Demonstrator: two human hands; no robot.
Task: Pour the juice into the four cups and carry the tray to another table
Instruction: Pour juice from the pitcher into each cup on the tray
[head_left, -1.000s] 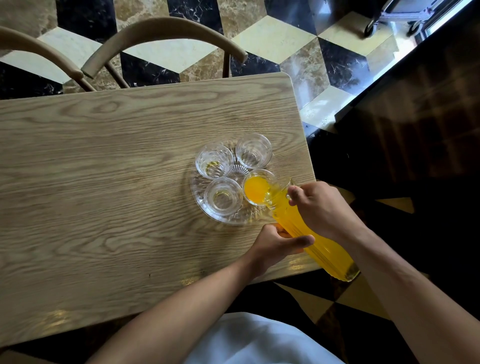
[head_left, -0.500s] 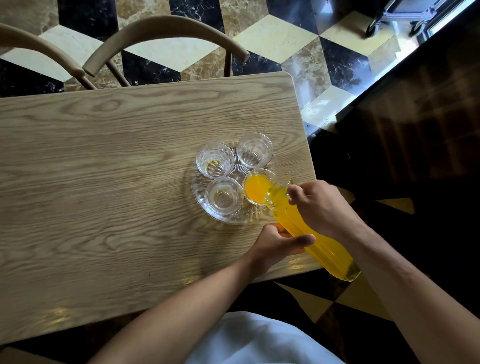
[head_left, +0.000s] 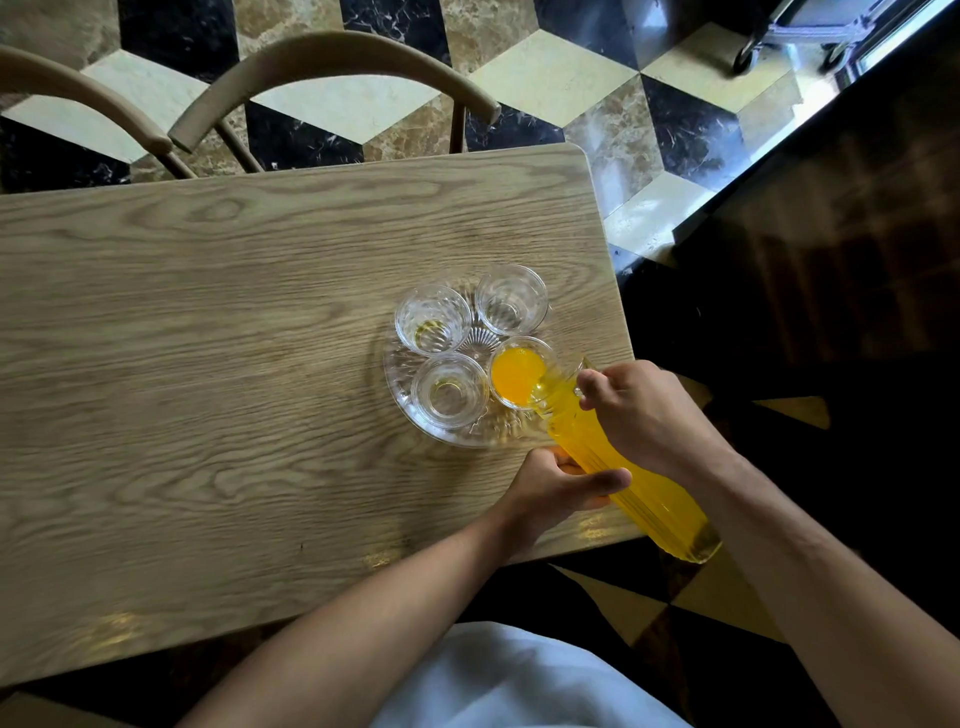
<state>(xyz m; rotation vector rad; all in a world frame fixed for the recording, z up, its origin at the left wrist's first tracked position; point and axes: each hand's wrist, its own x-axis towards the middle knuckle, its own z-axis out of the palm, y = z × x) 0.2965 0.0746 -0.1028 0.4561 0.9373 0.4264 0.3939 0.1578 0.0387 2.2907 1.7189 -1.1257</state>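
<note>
A round clear glass tray (head_left: 397, 392) sits near the right end of the wooden table (head_left: 208, 364) with several glass cups on it. The near-right cup (head_left: 517, 374) holds orange juice. The near-left cup (head_left: 449, 392), far-left cup (head_left: 432, 319) and far-right cup (head_left: 511, 299) hold next to nothing. A ribbed glass carafe of orange juice (head_left: 639, 488) is tilted with its mouth over the near-right cup. My right hand (head_left: 644, 415) grips its neck from above. My left hand (head_left: 561, 486) holds its body from below.
Two curved wooden chair backs (head_left: 332, 67) stand along the far side of the table. The tray lies close to the table's right edge. A patterned marble floor (head_left: 571, 78) runs beyond, with a dark area to the right and a wheeled frame (head_left: 789, 36) at top right.
The carafe stays tilted over the near-right cup and the juice in that cup has risen slightly. Both hands keep their grip in nearly the same place.
</note>
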